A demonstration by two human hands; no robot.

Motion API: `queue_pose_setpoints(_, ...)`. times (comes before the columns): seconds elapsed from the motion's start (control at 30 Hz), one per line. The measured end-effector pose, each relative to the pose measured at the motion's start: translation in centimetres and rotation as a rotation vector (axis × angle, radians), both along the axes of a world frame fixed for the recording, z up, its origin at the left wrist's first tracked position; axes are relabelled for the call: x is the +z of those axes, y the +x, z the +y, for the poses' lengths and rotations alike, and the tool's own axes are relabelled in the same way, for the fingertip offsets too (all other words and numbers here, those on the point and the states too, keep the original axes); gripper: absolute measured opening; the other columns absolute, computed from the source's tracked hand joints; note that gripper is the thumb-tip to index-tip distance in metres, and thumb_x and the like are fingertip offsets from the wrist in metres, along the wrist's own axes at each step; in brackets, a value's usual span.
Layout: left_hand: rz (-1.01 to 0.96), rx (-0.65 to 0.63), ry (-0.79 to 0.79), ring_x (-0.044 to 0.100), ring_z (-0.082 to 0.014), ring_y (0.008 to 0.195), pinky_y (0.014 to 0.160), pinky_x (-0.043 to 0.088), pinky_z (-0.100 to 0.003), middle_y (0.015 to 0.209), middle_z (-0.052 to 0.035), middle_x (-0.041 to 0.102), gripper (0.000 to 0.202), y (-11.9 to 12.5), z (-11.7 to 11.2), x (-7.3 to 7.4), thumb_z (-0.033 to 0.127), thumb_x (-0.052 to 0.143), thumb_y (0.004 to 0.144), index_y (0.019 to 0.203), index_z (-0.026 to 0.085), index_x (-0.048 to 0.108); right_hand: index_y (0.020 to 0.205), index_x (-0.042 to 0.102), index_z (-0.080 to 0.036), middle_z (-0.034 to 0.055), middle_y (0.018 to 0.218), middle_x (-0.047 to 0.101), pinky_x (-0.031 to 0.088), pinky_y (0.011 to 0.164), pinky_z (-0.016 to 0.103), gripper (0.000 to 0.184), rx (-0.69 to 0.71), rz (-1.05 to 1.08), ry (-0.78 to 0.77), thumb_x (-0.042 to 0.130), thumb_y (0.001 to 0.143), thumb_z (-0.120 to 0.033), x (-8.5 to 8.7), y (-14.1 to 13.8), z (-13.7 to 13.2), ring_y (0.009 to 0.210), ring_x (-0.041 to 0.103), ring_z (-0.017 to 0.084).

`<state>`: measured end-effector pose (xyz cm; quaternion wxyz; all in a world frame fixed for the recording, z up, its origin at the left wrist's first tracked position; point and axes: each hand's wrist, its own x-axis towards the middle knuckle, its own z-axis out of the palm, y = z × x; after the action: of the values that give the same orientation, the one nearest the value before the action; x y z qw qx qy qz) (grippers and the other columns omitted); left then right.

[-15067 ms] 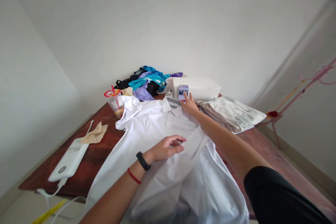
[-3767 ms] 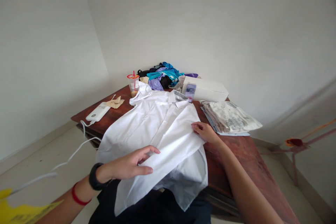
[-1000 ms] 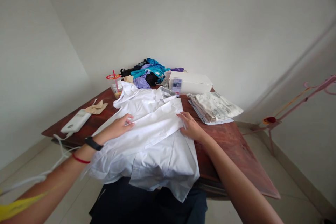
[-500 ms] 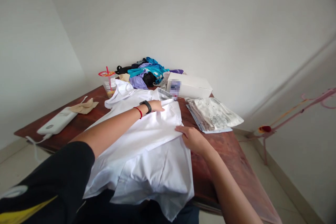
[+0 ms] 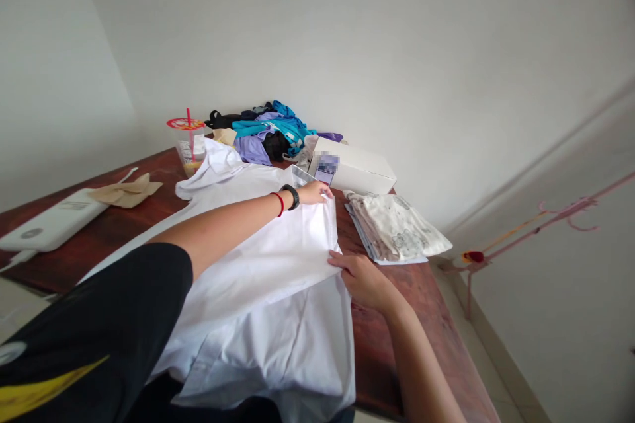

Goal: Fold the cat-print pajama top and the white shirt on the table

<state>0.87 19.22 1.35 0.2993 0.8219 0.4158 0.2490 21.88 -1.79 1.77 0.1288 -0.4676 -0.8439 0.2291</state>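
Now | shirt (image 5: 278,258): 1 | hands: 2 | left hand (image 5: 313,192) grip flat, apart | right hand (image 5: 361,277) likewise

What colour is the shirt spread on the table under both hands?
White, plain with no pattern: the shirt shows clearly in the head view.

No text can be read here. The power bank (image 5: 52,225) at the left edge of the frame carries a small grey mark too faint to make out, the red lid and label of the plastic cup (image 5: 188,143) in the upper left show print too small to read, and the phone screen (image 5: 326,168) at centre is blurred.
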Motion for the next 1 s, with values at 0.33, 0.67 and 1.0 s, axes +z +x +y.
queue_pose_setpoints(0.33, 0.078, 0.115, 0.112, 0.068, -0.0255, 0.099, 0.093, 0.051, -0.034, 0.109, -0.0129, 0.074, 0.025, 2.1, -0.8, -1.5, 0.013, 0.066, 0.082, 0.106, 0.011, 0.07, 0.119, 0.076, -0.018, 0.0084, 0.135, 0.068, 0.051, 0.105, 0.038, 0.052, -0.074, -0.027, -0.042, 0.048, 0.076, -0.007, 0.5, 0.6, 0.0, 0.122, 0.066, 0.027)
queue_pose_setpoints(0.67, 0.371, -0.135, 0.317, 0.031, -0.0416, 0.149, 0.116, 0.032, -0.052, 0.162, -0.0214, 0.034, 0.071, -6.1, -14.8, -2.1, 0.056, 0.055, 0.096, 0.152, 0.015, 0.041, 0.131, 0.066, -0.019, 0.0106, 0.12, 0.073, 0.057, 0.095, 0.041, 0.043, -0.129, 0.267, -0.054, 0.054, 0.089, -0.02, -0.8, 1.4, 0.9, 0.111, 0.069, 0.026)
queue_pose_setpoints(1.0, 0.25, -0.171, 0.385, 0.039, -0.0371, 0.146, 0.118, 0.029, -0.053, 0.16, -0.0129, 0.042, 0.057, -9.9, -18.4, -4.7, 0.056, 0.056, 0.097, 0.144, 0.025, 0.056, 0.119, 0.069, -0.023, 0.0115, 0.12, 0.071, 0.06, 0.083, 0.041, 0.03, -0.12, 0.143, 0.288, 0.048, 0.098, -0.032, 0.1, -2.4, 5.2, 0.1, 0.071, 0.026)
